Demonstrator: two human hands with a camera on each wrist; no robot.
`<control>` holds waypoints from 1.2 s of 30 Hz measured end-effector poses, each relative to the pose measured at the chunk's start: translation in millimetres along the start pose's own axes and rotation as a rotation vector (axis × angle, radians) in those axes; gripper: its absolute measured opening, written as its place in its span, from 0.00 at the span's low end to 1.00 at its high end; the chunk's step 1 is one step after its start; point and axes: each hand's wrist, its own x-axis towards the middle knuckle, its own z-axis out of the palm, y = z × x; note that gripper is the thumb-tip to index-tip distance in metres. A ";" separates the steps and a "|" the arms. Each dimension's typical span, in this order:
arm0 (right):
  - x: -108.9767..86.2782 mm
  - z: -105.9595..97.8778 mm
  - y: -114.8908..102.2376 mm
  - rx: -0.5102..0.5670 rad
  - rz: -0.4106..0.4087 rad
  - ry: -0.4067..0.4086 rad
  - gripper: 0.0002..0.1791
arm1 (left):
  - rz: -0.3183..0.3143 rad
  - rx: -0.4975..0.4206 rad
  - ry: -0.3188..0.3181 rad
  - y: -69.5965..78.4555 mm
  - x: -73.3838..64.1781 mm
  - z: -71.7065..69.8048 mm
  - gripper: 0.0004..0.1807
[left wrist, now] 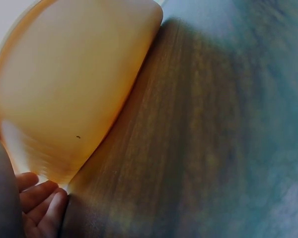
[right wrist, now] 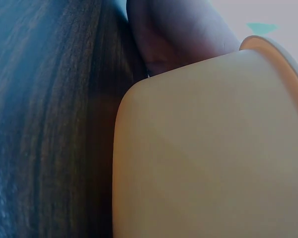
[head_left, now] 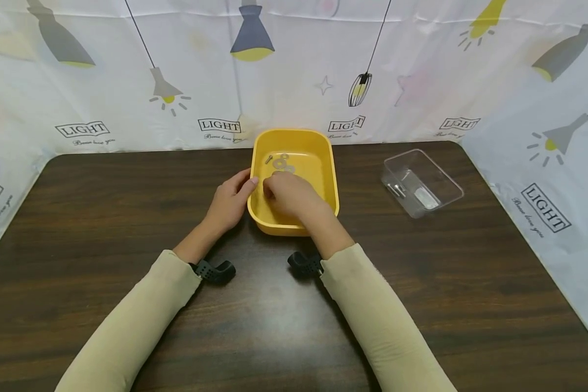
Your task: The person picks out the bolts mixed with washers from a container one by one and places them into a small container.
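Observation:
My left hand [head_left: 229, 202] holds the left wall of a yellow plastic tub [head_left: 329, 179], thumb over the rim and fingers along the outside. Those fingers [left wrist: 38, 201] show curled against the tub's side in the left wrist view. My right hand [head_left: 291, 194] reaches down inside the tub with bent fingers; their tips are hidden, and I cannot tell whether they hold anything. Beyond that hand, on the tub's floor, lie a small metal screw [head_left: 269, 159] and several flat washers [head_left: 279, 164].
A clear plastic box [head_left: 443, 188] stands to the right on the dark wooden table [head_left: 103, 218], with small shiny metal pieces [head_left: 397, 190] and a white label [head_left: 426, 198] showing. Behind the table hangs a white lamp-print cloth [head_left: 284, 81].

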 end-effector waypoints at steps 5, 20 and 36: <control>2.0 -0.8 1.8 -0.016 0.013 -0.003 0.05 | 0.019 0.008 0.004 1.6 1.7 -1.2 0.33; -14.9 -34.1 34.0 0.275 -0.027 0.082 0.05 | 0.005 0.015 0.018 4.4 2.8 -4.0 0.33; -83.5 -86.7 92.6 0.313 0.134 0.384 0.10 | -0.010 -0.006 -0.009 0.0 -1.5 -0.7 0.35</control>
